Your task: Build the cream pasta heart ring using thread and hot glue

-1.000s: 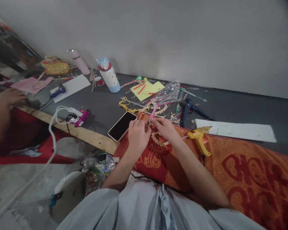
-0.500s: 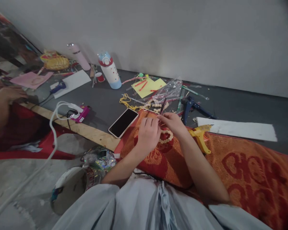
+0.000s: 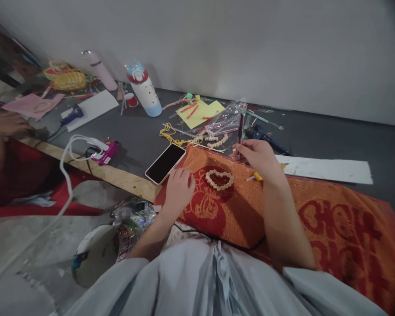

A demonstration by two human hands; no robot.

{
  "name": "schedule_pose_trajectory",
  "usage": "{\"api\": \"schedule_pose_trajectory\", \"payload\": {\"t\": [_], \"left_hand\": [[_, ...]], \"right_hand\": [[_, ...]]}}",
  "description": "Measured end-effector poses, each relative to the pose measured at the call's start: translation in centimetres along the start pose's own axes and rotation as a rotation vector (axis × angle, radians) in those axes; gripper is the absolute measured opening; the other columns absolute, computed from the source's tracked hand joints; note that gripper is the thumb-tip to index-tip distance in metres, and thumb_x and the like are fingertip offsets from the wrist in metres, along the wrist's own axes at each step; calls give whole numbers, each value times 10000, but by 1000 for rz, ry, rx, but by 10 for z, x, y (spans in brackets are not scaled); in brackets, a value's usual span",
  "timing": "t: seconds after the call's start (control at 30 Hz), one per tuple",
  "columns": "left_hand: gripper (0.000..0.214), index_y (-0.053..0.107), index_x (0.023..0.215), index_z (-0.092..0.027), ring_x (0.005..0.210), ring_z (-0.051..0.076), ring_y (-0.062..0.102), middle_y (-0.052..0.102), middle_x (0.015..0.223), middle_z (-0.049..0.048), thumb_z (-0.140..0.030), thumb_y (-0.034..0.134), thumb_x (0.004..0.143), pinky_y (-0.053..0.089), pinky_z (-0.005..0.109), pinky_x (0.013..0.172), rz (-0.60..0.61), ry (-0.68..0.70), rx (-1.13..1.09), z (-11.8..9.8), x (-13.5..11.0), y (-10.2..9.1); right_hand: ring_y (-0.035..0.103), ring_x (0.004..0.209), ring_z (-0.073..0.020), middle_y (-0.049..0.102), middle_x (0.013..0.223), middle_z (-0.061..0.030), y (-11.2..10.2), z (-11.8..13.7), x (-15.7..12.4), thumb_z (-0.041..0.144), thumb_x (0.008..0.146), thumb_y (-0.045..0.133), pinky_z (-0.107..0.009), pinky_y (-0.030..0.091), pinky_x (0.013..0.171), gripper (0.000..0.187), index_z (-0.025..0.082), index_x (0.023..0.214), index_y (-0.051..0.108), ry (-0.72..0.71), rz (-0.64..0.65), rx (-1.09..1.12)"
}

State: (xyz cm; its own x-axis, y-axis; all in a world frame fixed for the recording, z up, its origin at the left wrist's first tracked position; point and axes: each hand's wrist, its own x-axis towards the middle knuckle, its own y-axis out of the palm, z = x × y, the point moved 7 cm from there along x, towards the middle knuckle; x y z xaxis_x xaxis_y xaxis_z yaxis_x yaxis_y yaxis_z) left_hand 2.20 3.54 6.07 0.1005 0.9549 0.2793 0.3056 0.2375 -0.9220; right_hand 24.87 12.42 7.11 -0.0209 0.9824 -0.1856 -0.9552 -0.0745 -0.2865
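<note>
A small heart-shaped ring of pale beads (image 3: 220, 179) lies on an orange and red towel (image 3: 316, 224). My left hand (image 3: 178, 191) rests on the towel just left of the heart, fingers curled, with nothing seen in it. My right hand (image 3: 258, 156) is raised at the towel's far edge and pinches a thin pink stick (image 3: 240, 131) that points upward. A yellow glue gun (image 3: 257, 176) is mostly hidden behind my right wrist.
A phone (image 3: 165, 163) lies left of the towel. Beyond are loose bead strings (image 3: 213, 139), a clear plastic bag (image 3: 228, 119), yellow paper (image 3: 200, 112), a blue tool (image 3: 261, 134), a white strip (image 3: 325, 169) and a bottle (image 3: 143, 90). Another person's hand (image 3: 5, 125) is at far left.
Both hands left the bead heart, which now lies on the towel. My right hand moved right and away with the pink stick; my left hand drew back toward me.
</note>
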Motion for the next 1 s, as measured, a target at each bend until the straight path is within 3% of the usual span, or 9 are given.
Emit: {"api": "schedule_pose_trajectory", "payload": {"t": [0.27, 0.5, 0.63, 0.8, 1.0], "left_hand": [[117, 619, 856, -201, 909, 230, 634, 712, 915, 64, -163, 513, 891, 490, 380, 908, 9, -35, -24, 13, -3, -3], [120, 628, 872, -204, 897, 225, 637, 723, 931, 62, -181, 511, 889, 495, 371, 882, 24, -55, -59, 25, -6, -3], [146, 647, 914, -201, 882, 226, 639, 720, 907, 64, -183, 510, 865, 501, 367, 858, 34, -90, -83, 44, 10, -4], [195, 667, 971, -202, 919, 214, 665, 731, 957, 65, -207, 525, 838, 496, 332, 859, 52, -257, -60, 102, 66, -7], [300, 624, 1114, -152, 1092, 261, 643, 721, 1105, 114, -222, 520, 840, 465, 356, 947, 65, -468, 12, 194, 149, -14]], "right_hand": [[658, 591, -127, 699, 693, -50, -12, 10, -6, 303, 842, 652, -271, 588, 636, 147, 160, 858, 684, -7, 0, 211], [651, 586, -124, 686, 685, -34, -11, 14, -8, 258, 832, 638, -264, 572, 630, 92, 177, 858, 674, 1, 66, 279], [645, 585, -136, 682, 666, -30, -3, 12, -9, 206, 812, 594, -274, 548, 621, 47, 188, 798, 635, 60, 124, 251], [625, 586, -127, 672, 664, -12, 13, 14, -14, 212, 762, 573, -259, 525, 615, 22, 193, 751, 572, 67, 258, 182], [635, 648, -125, 655, 701, 3, 22, 28, -23, 267, 788, 507, -236, 510, 615, 87, 202, 767, 562, 36, 309, -34]]}}
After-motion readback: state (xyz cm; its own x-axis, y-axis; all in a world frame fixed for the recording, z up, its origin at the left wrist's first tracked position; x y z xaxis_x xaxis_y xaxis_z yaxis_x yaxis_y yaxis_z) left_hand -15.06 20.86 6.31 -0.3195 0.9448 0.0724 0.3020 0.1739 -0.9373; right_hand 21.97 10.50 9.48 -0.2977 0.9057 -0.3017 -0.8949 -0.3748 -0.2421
